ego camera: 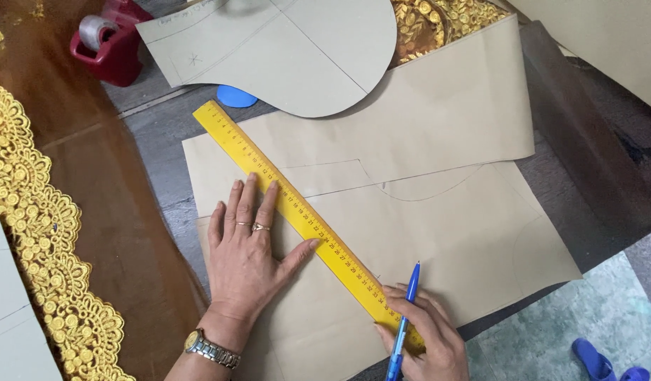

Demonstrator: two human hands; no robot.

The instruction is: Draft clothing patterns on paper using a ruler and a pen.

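My left hand (246,252) lies flat, fingers spread, on a sheet of brown pattern paper (438,233), its thumb pressed against a long yellow ruler (297,212). The ruler runs diagonally from upper left to lower right across the paper. My right hand (424,335) holds a blue pen (404,321) upright at the ruler's lower end, fingers also resting on the ruler. A wristwatch and two rings are on the left hand. Pencilled curves cross the paper.
A curved grey-green card pattern piece (283,49) lies at the top, over a blue disc (235,97). A red tape dispenser (110,39) stands top left. Gold lace trim (36,233) on brown fabric runs down the left. Gold embroidery (438,17) shows at top. Blue slippers (600,360) sit bottom right.
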